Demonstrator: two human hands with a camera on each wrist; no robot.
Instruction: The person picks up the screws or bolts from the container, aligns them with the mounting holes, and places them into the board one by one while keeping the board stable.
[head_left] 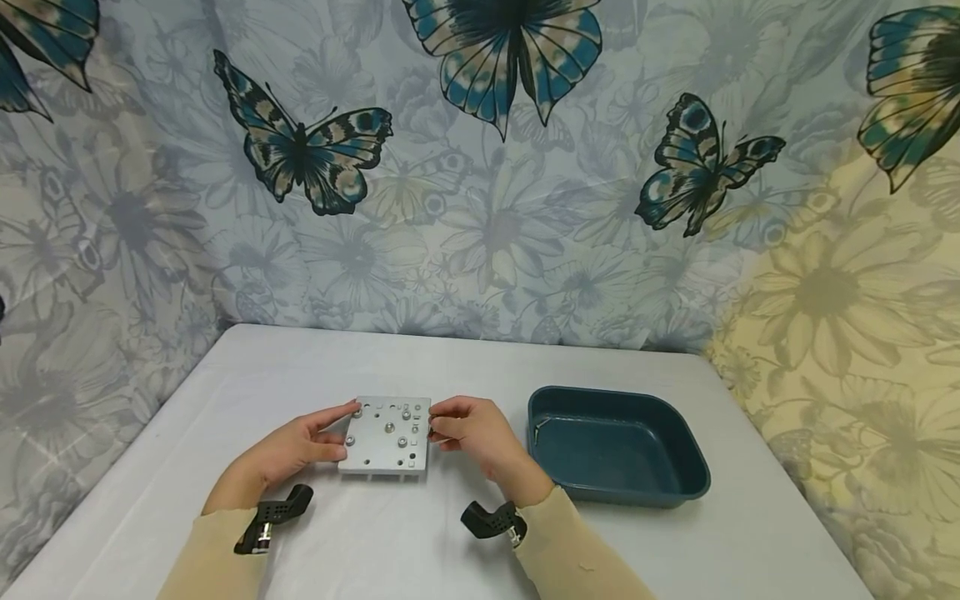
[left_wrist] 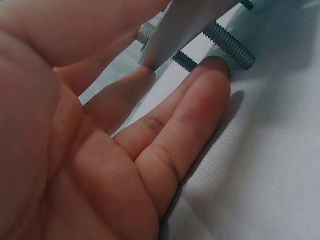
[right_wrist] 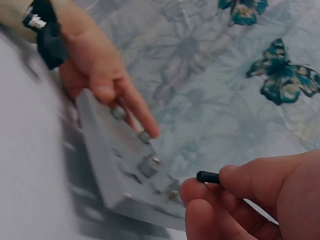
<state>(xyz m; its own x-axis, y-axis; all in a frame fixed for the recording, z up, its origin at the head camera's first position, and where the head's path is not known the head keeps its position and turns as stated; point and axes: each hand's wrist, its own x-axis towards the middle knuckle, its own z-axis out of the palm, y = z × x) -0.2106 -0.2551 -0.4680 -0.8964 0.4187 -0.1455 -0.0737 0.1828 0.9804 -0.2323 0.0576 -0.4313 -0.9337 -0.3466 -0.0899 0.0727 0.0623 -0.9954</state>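
A silver metal plate (head_left: 378, 450) with holes and several socket-head screws (head_left: 389, 427) lies on the white table, raised on the threaded ends below it. My left hand (head_left: 288, 450) holds its left side, thumb and index finger against the edge. In the left wrist view, a threaded screw shank (left_wrist: 231, 46) sticks out under the plate, close to the loosely stretched lower fingers. By the plate's right edge, my right hand (head_left: 476, 435) pinches a small black rod (right_wrist: 207, 176) between thumb and fingertips. The rod's far end is hidden in the fingers, so its kind is unclear.
To the right of my right hand stands a dark teal rectangular bin (head_left: 618, 492), with a small thin metallic item (head_left: 542, 423) at its left inside. A white cloth covers the table (head_left: 390, 542). Behind hangs a butterfly-patterned fabric backdrop (head_left: 495, 275).
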